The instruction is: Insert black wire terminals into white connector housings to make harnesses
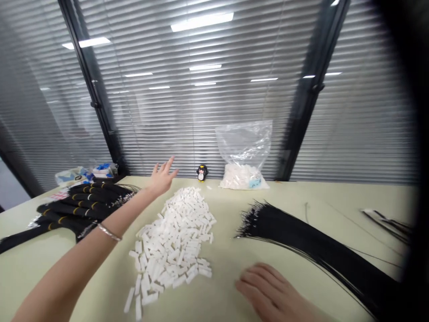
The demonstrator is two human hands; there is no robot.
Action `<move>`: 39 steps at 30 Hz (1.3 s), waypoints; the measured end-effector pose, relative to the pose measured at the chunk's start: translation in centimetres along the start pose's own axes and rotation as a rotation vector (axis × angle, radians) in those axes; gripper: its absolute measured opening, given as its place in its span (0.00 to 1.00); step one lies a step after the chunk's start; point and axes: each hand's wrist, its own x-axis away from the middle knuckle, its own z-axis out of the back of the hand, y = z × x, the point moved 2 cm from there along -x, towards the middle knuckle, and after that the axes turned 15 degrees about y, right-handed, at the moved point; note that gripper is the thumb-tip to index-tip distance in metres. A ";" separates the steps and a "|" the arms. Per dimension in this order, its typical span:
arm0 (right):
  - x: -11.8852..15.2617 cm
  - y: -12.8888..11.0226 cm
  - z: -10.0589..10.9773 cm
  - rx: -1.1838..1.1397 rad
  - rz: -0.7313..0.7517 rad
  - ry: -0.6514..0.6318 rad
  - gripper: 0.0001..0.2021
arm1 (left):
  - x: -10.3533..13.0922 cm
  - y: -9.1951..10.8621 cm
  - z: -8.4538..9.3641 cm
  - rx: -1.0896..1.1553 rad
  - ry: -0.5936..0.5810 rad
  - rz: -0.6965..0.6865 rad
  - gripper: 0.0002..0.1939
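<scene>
Holding left hand (pixel 161 180), fingers spread, at 11 o'clock of blocks (pixel 177 235); right hand (pixel 266 290) at 4, fingers together, grasp unclear.

office-like workroom, slatted blinds (pixel 187 116) behind glass (pixel 362 116), reflected strip lights (pixel 202 22), pale worktable (pixel 288 194), bundled black wires (pixel 301 232), heaped white pieces (pixel 177 237)
</scene>
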 end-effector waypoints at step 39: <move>3.3 11.1 -6.3 0.161 -0.600 -0.153 0.12 | 8.9 15.8 -0.5 0.755 -0.281 -0.087 0.11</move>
